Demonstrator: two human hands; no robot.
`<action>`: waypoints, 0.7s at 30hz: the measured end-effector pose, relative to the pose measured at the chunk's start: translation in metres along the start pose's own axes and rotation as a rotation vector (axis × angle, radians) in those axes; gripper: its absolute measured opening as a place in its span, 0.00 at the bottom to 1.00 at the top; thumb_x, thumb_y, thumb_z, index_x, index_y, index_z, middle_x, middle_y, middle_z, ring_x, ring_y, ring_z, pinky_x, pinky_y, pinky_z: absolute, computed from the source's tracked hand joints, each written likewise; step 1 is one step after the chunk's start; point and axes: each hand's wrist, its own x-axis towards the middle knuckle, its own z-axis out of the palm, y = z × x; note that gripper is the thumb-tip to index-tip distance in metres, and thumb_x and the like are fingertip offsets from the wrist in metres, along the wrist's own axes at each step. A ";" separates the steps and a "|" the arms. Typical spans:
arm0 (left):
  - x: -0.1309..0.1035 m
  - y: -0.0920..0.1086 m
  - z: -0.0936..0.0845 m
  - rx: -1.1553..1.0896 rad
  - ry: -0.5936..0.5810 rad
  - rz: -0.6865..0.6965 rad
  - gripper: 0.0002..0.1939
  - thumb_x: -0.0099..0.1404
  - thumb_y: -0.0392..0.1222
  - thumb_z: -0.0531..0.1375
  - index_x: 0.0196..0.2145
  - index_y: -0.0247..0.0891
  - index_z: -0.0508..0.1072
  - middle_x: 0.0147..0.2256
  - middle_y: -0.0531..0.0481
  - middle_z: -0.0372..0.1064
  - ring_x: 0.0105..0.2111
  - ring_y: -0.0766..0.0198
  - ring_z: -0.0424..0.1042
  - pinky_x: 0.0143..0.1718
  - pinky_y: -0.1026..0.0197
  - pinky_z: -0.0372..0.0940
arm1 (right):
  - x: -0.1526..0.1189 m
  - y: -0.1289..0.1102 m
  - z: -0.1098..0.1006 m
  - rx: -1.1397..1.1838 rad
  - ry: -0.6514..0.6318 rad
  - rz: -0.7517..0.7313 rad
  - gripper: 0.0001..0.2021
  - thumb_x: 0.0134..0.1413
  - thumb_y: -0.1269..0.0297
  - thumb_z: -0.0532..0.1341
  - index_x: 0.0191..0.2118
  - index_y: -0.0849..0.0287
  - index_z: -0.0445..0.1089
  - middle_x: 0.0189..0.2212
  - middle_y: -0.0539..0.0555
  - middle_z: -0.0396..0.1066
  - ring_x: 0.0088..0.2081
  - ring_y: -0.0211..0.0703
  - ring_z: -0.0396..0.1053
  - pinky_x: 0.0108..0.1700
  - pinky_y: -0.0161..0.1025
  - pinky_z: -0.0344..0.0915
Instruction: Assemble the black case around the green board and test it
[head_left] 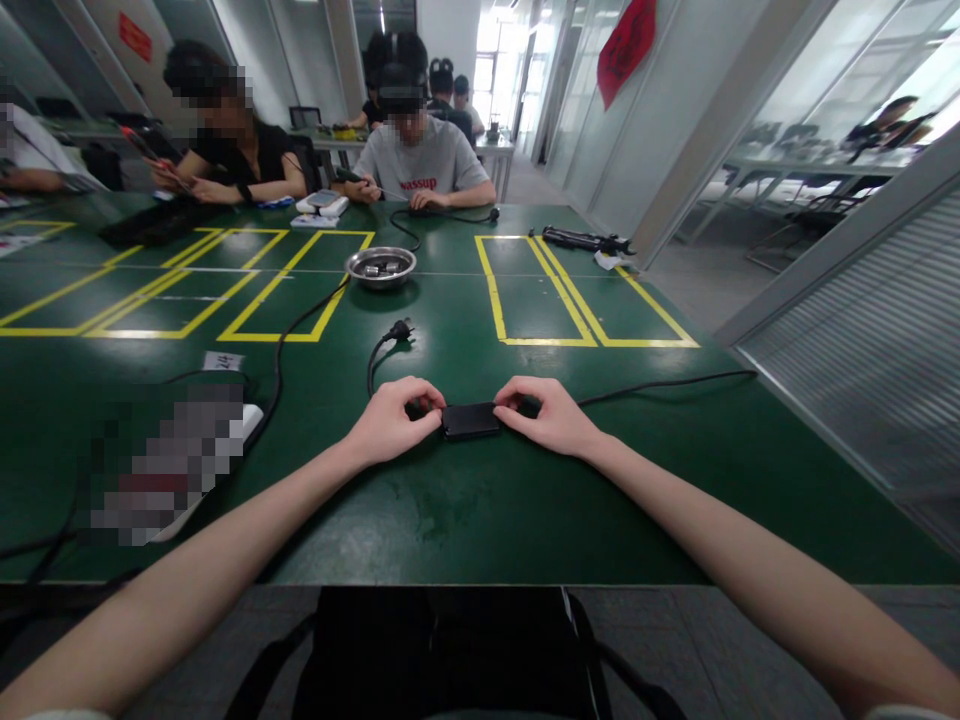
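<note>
One flat black rectangular box [471, 421], on or just above green counter [570, 520]; left hand [397, 418] pinching left end, right hand [546, 416] pinching right end. Black cabled plug [400, 331] beyond. Round silver metal bowl [381, 281] farther back.

The left hand [394, 422] and the right hand [547, 416] pinch opposite ends of a flat black box [471, 421] on the green table [637, 500]. Just beyond the left hand, a black plug [400, 331] lies on its curved cord; farther past it stands a metal bowl [381, 284] with small parts inside. A dark cable [675, 383] stretches rightward from beside the right hand. Well beyond both hands, a person in a grey T-shirt [427, 155] sits across the table.
</note>
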 end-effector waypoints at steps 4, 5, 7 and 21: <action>0.000 0.000 -0.001 0.051 -0.058 0.024 0.08 0.62 0.44 0.63 0.36 0.38 0.79 0.32 0.50 0.75 0.34 0.61 0.73 0.37 0.60 0.66 | -0.002 0.003 0.001 -0.043 -0.040 -0.120 0.16 0.52 0.58 0.70 0.45 0.58 0.74 0.43 0.57 0.76 0.38 0.45 0.73 0.42 0.43 0.72; 0.000 0.000 -0.001 0.054 -0.061 0.023 0.09 0.62 0.46 0.64 0.36 0.38 0.79 0.32 0.50 0.75 0.34 0.61 0.73 0.37 0.60 0.66 | -0.002 0.003 0.001 -0.055 -0.056 -0.147 0.17 0.52 0.58 0.71 0.46 0.57 0.74 0.44 0.57 0.76 0.40 0.46 0.74 0.43 0.44 0.72; -0.001 0.001 -0.001 0.040 -0.055 0.010 0.12 0.62 0.49 0.65 0.37 0.38 0.79 0.33 0.50 0.76 0.34 0.61 0.73 0.37 0.60 0.66 | -0.002 0.003 0.002 -0.087 -0.067 -0.164 0.16 0.52 0.60 0.71 0.47 0.56 0.75 0.45 0.57 0.76 0.44 0.49 0.74 0.46 0.45 0.73; -0.001 -0.005 -0.001 0.103 -0.112 0.060 0.17 0.61 0.52 0.69 0.42 0.38 0.79 0.35 0.49 0.73 0.37 0.58 0.71 0.38 0.58 0.65 | -0.001 0.003 0.002 -0.154 -0.065 -0.072 0.13 0.53 0.59 0.72 0.42 0.56 0.75 0.41 0.56 0.76 0.43 0.50 0.73 0.46 0.46 0.71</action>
